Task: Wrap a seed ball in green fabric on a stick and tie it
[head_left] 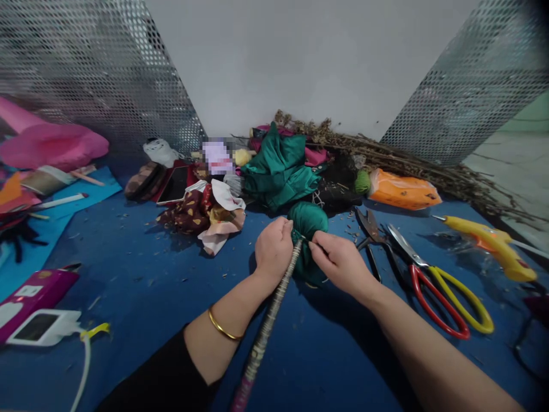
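Observation:
A stuffed ball of shiny green cloth [307, 217] sits at the top end of a wrapped stick [274, 312], with more green cloth hanging below. My left hand [274, 249] is closed on the gathered green cloth at the neck, right beside the stick's tip. With thumb and forefinger pressed together, my right hand [343, 263] pinches the green cloth on the other side of the neck. A thin light line, perhaps a thread, shows between the two hands; the fingertips partly hide it. The stick slants down toward me, purple at its lower end.
A heap of green fabric [278, 171] lies behind the hands, with crumpled brown and pink cloth [206, 217] left of it. To the right are pliers [373, 229], red-and-yellow-handled scissors [446, 297], a yellow glue gun [493, 243] and an orange packet [403, 189]. Dried branches [386, 149] lie along the wall.

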Available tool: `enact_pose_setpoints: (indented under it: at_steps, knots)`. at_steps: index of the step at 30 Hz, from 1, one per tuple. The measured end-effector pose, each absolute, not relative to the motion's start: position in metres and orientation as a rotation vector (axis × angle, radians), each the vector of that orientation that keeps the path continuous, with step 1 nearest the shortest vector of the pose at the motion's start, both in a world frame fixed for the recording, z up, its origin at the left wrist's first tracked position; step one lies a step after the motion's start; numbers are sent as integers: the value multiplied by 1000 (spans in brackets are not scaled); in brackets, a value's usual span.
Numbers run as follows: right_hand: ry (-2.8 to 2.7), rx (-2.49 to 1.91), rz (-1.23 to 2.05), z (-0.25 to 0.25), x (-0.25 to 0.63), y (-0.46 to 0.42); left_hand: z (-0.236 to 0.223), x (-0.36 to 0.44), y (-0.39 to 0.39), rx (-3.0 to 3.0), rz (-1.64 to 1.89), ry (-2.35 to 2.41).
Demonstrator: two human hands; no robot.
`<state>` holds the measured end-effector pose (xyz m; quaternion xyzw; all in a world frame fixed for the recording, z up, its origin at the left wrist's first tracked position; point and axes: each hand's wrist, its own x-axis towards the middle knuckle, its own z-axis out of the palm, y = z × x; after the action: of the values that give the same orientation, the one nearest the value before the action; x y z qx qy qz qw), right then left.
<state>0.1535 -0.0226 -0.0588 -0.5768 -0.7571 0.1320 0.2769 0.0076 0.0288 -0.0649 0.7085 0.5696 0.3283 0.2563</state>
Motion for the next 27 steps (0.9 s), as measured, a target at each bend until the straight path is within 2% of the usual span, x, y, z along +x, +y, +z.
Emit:
enact_pose_setpoints:
  at_steps: [9, 24, 27]
  knots:
    - [-1886, -1364, 591, -62, 152, -24, -70, 6, 32, 1824, 886, 1584]
    - [-1557, -1343, 1067, -60, 144, -29, -73, 5, 30, 1786, 853, 1562]
    - [-1680, -1464, 858, -58, 149, -27, -71, 3, 32, 1834, 833, 1543]
